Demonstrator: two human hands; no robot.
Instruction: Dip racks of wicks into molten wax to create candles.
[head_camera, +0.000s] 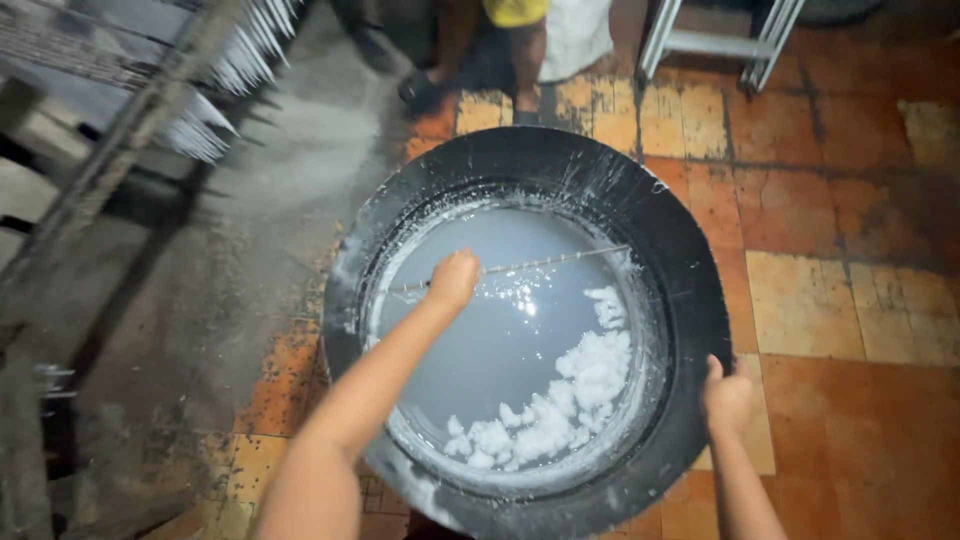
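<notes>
Racks of pale thin strips (215, 90) hang at the far left, blurred past telling what they are; beside them runs grey, dusty floor (270, 200). Next comes the left hand (453, 280), closed in a fist around a thin rod (560, 262) that lies across the black tub (690, 300), out over the liquid. The tub stands on the orange floor tiles (850, 300), holding cloudy grey liquid (500, 340) with white lumps (570, 400) piled toward its near right side and white crust along the inner wall; by my judgement the lumps are far from dissolved, so much stirring remains. The right hand (727, 395) clasps the tub's rim, fingers curled over it. Another person's legs (480, 60) and a metal frame (715, 40) are cut off at the top; the rod's left end is hard to trace.
</notes>
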